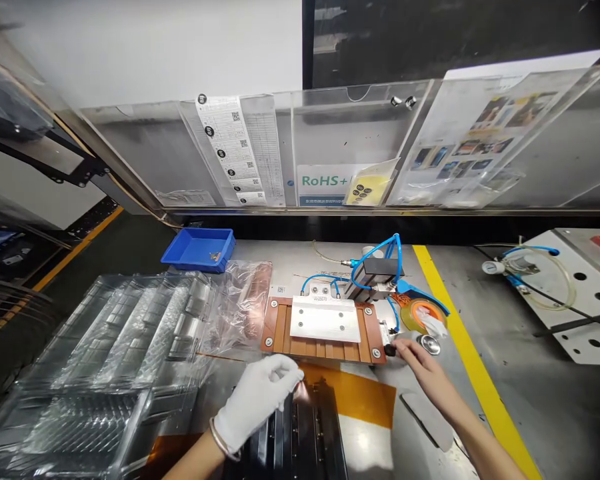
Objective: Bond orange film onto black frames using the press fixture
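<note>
My left hand (pixel 263 393), in a white glove, is closed in a pinch above a set of long black plastic strips (pixel 310 437). A small shiny coppery glint shows at its fingertips, too small to name. My bare right hand (pixel 420 363) has its fingers closed on a small black knob (pixel 391 349) at the right end of a brown fixture (pixel 283 327). Across the fixture's grooved top lies a silver metal plate (pixel 325 320). An amber film sheet (pixel 365 395) lies between the fixture and the black strips.
Clear plastic trays (pixel 130 340) are stacked at the left, beside a crumpled clear bag (pixel 240 300). A blue bin (pixel 200 248) sits behind them. Blue air hoses (pixel 397 250) rise behind the fixture. Tape rolls (pixel 420 315) and a grey flat object (pixel 427 420) lie at the right.
</note>
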The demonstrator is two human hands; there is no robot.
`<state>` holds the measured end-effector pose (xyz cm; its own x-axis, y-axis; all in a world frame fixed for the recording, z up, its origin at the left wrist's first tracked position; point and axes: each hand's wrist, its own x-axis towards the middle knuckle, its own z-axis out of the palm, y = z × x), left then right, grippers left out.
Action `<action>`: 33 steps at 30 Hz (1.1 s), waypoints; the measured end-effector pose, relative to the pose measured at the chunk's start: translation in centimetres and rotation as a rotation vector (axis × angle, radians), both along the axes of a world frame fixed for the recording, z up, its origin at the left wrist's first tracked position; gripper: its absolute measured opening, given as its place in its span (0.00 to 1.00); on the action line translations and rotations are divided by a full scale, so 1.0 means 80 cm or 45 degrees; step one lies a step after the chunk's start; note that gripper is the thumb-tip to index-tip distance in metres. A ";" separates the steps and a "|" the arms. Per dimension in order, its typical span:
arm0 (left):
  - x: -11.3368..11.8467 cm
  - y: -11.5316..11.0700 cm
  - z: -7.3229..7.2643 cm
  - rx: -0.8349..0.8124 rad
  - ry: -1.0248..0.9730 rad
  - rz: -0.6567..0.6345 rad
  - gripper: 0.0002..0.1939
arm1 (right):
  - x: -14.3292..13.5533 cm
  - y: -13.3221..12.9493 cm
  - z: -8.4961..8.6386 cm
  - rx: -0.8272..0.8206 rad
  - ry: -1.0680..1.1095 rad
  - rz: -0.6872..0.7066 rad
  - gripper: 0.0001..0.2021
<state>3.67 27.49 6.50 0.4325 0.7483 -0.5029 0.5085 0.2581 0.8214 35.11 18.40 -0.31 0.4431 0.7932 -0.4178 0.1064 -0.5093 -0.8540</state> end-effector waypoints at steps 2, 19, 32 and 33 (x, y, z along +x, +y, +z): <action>0.003 0.012 -0.002 -0.030 -0.082 0.066 0.14 | -0.001 0.008 -0.008 0.043 -0.031 -0.092 0.36; 0.024 0.112 -0.043 -0.102 -0.041 0.040 0.13 | -0.045 0.063 0.000 -0.008 0.319 0.012 0.28; 0.040 0.135 -0.063 -0.089 0.067 0.003 0.12 | -0.030 0.100 -0.017 -0.130 0.115 0.098 0.22; 0.040 0.136 -0.063 -0.081 0.072 0.005 0.12 | -0.030 0.100 -0.016 -0.130 0.098 0.105 0.22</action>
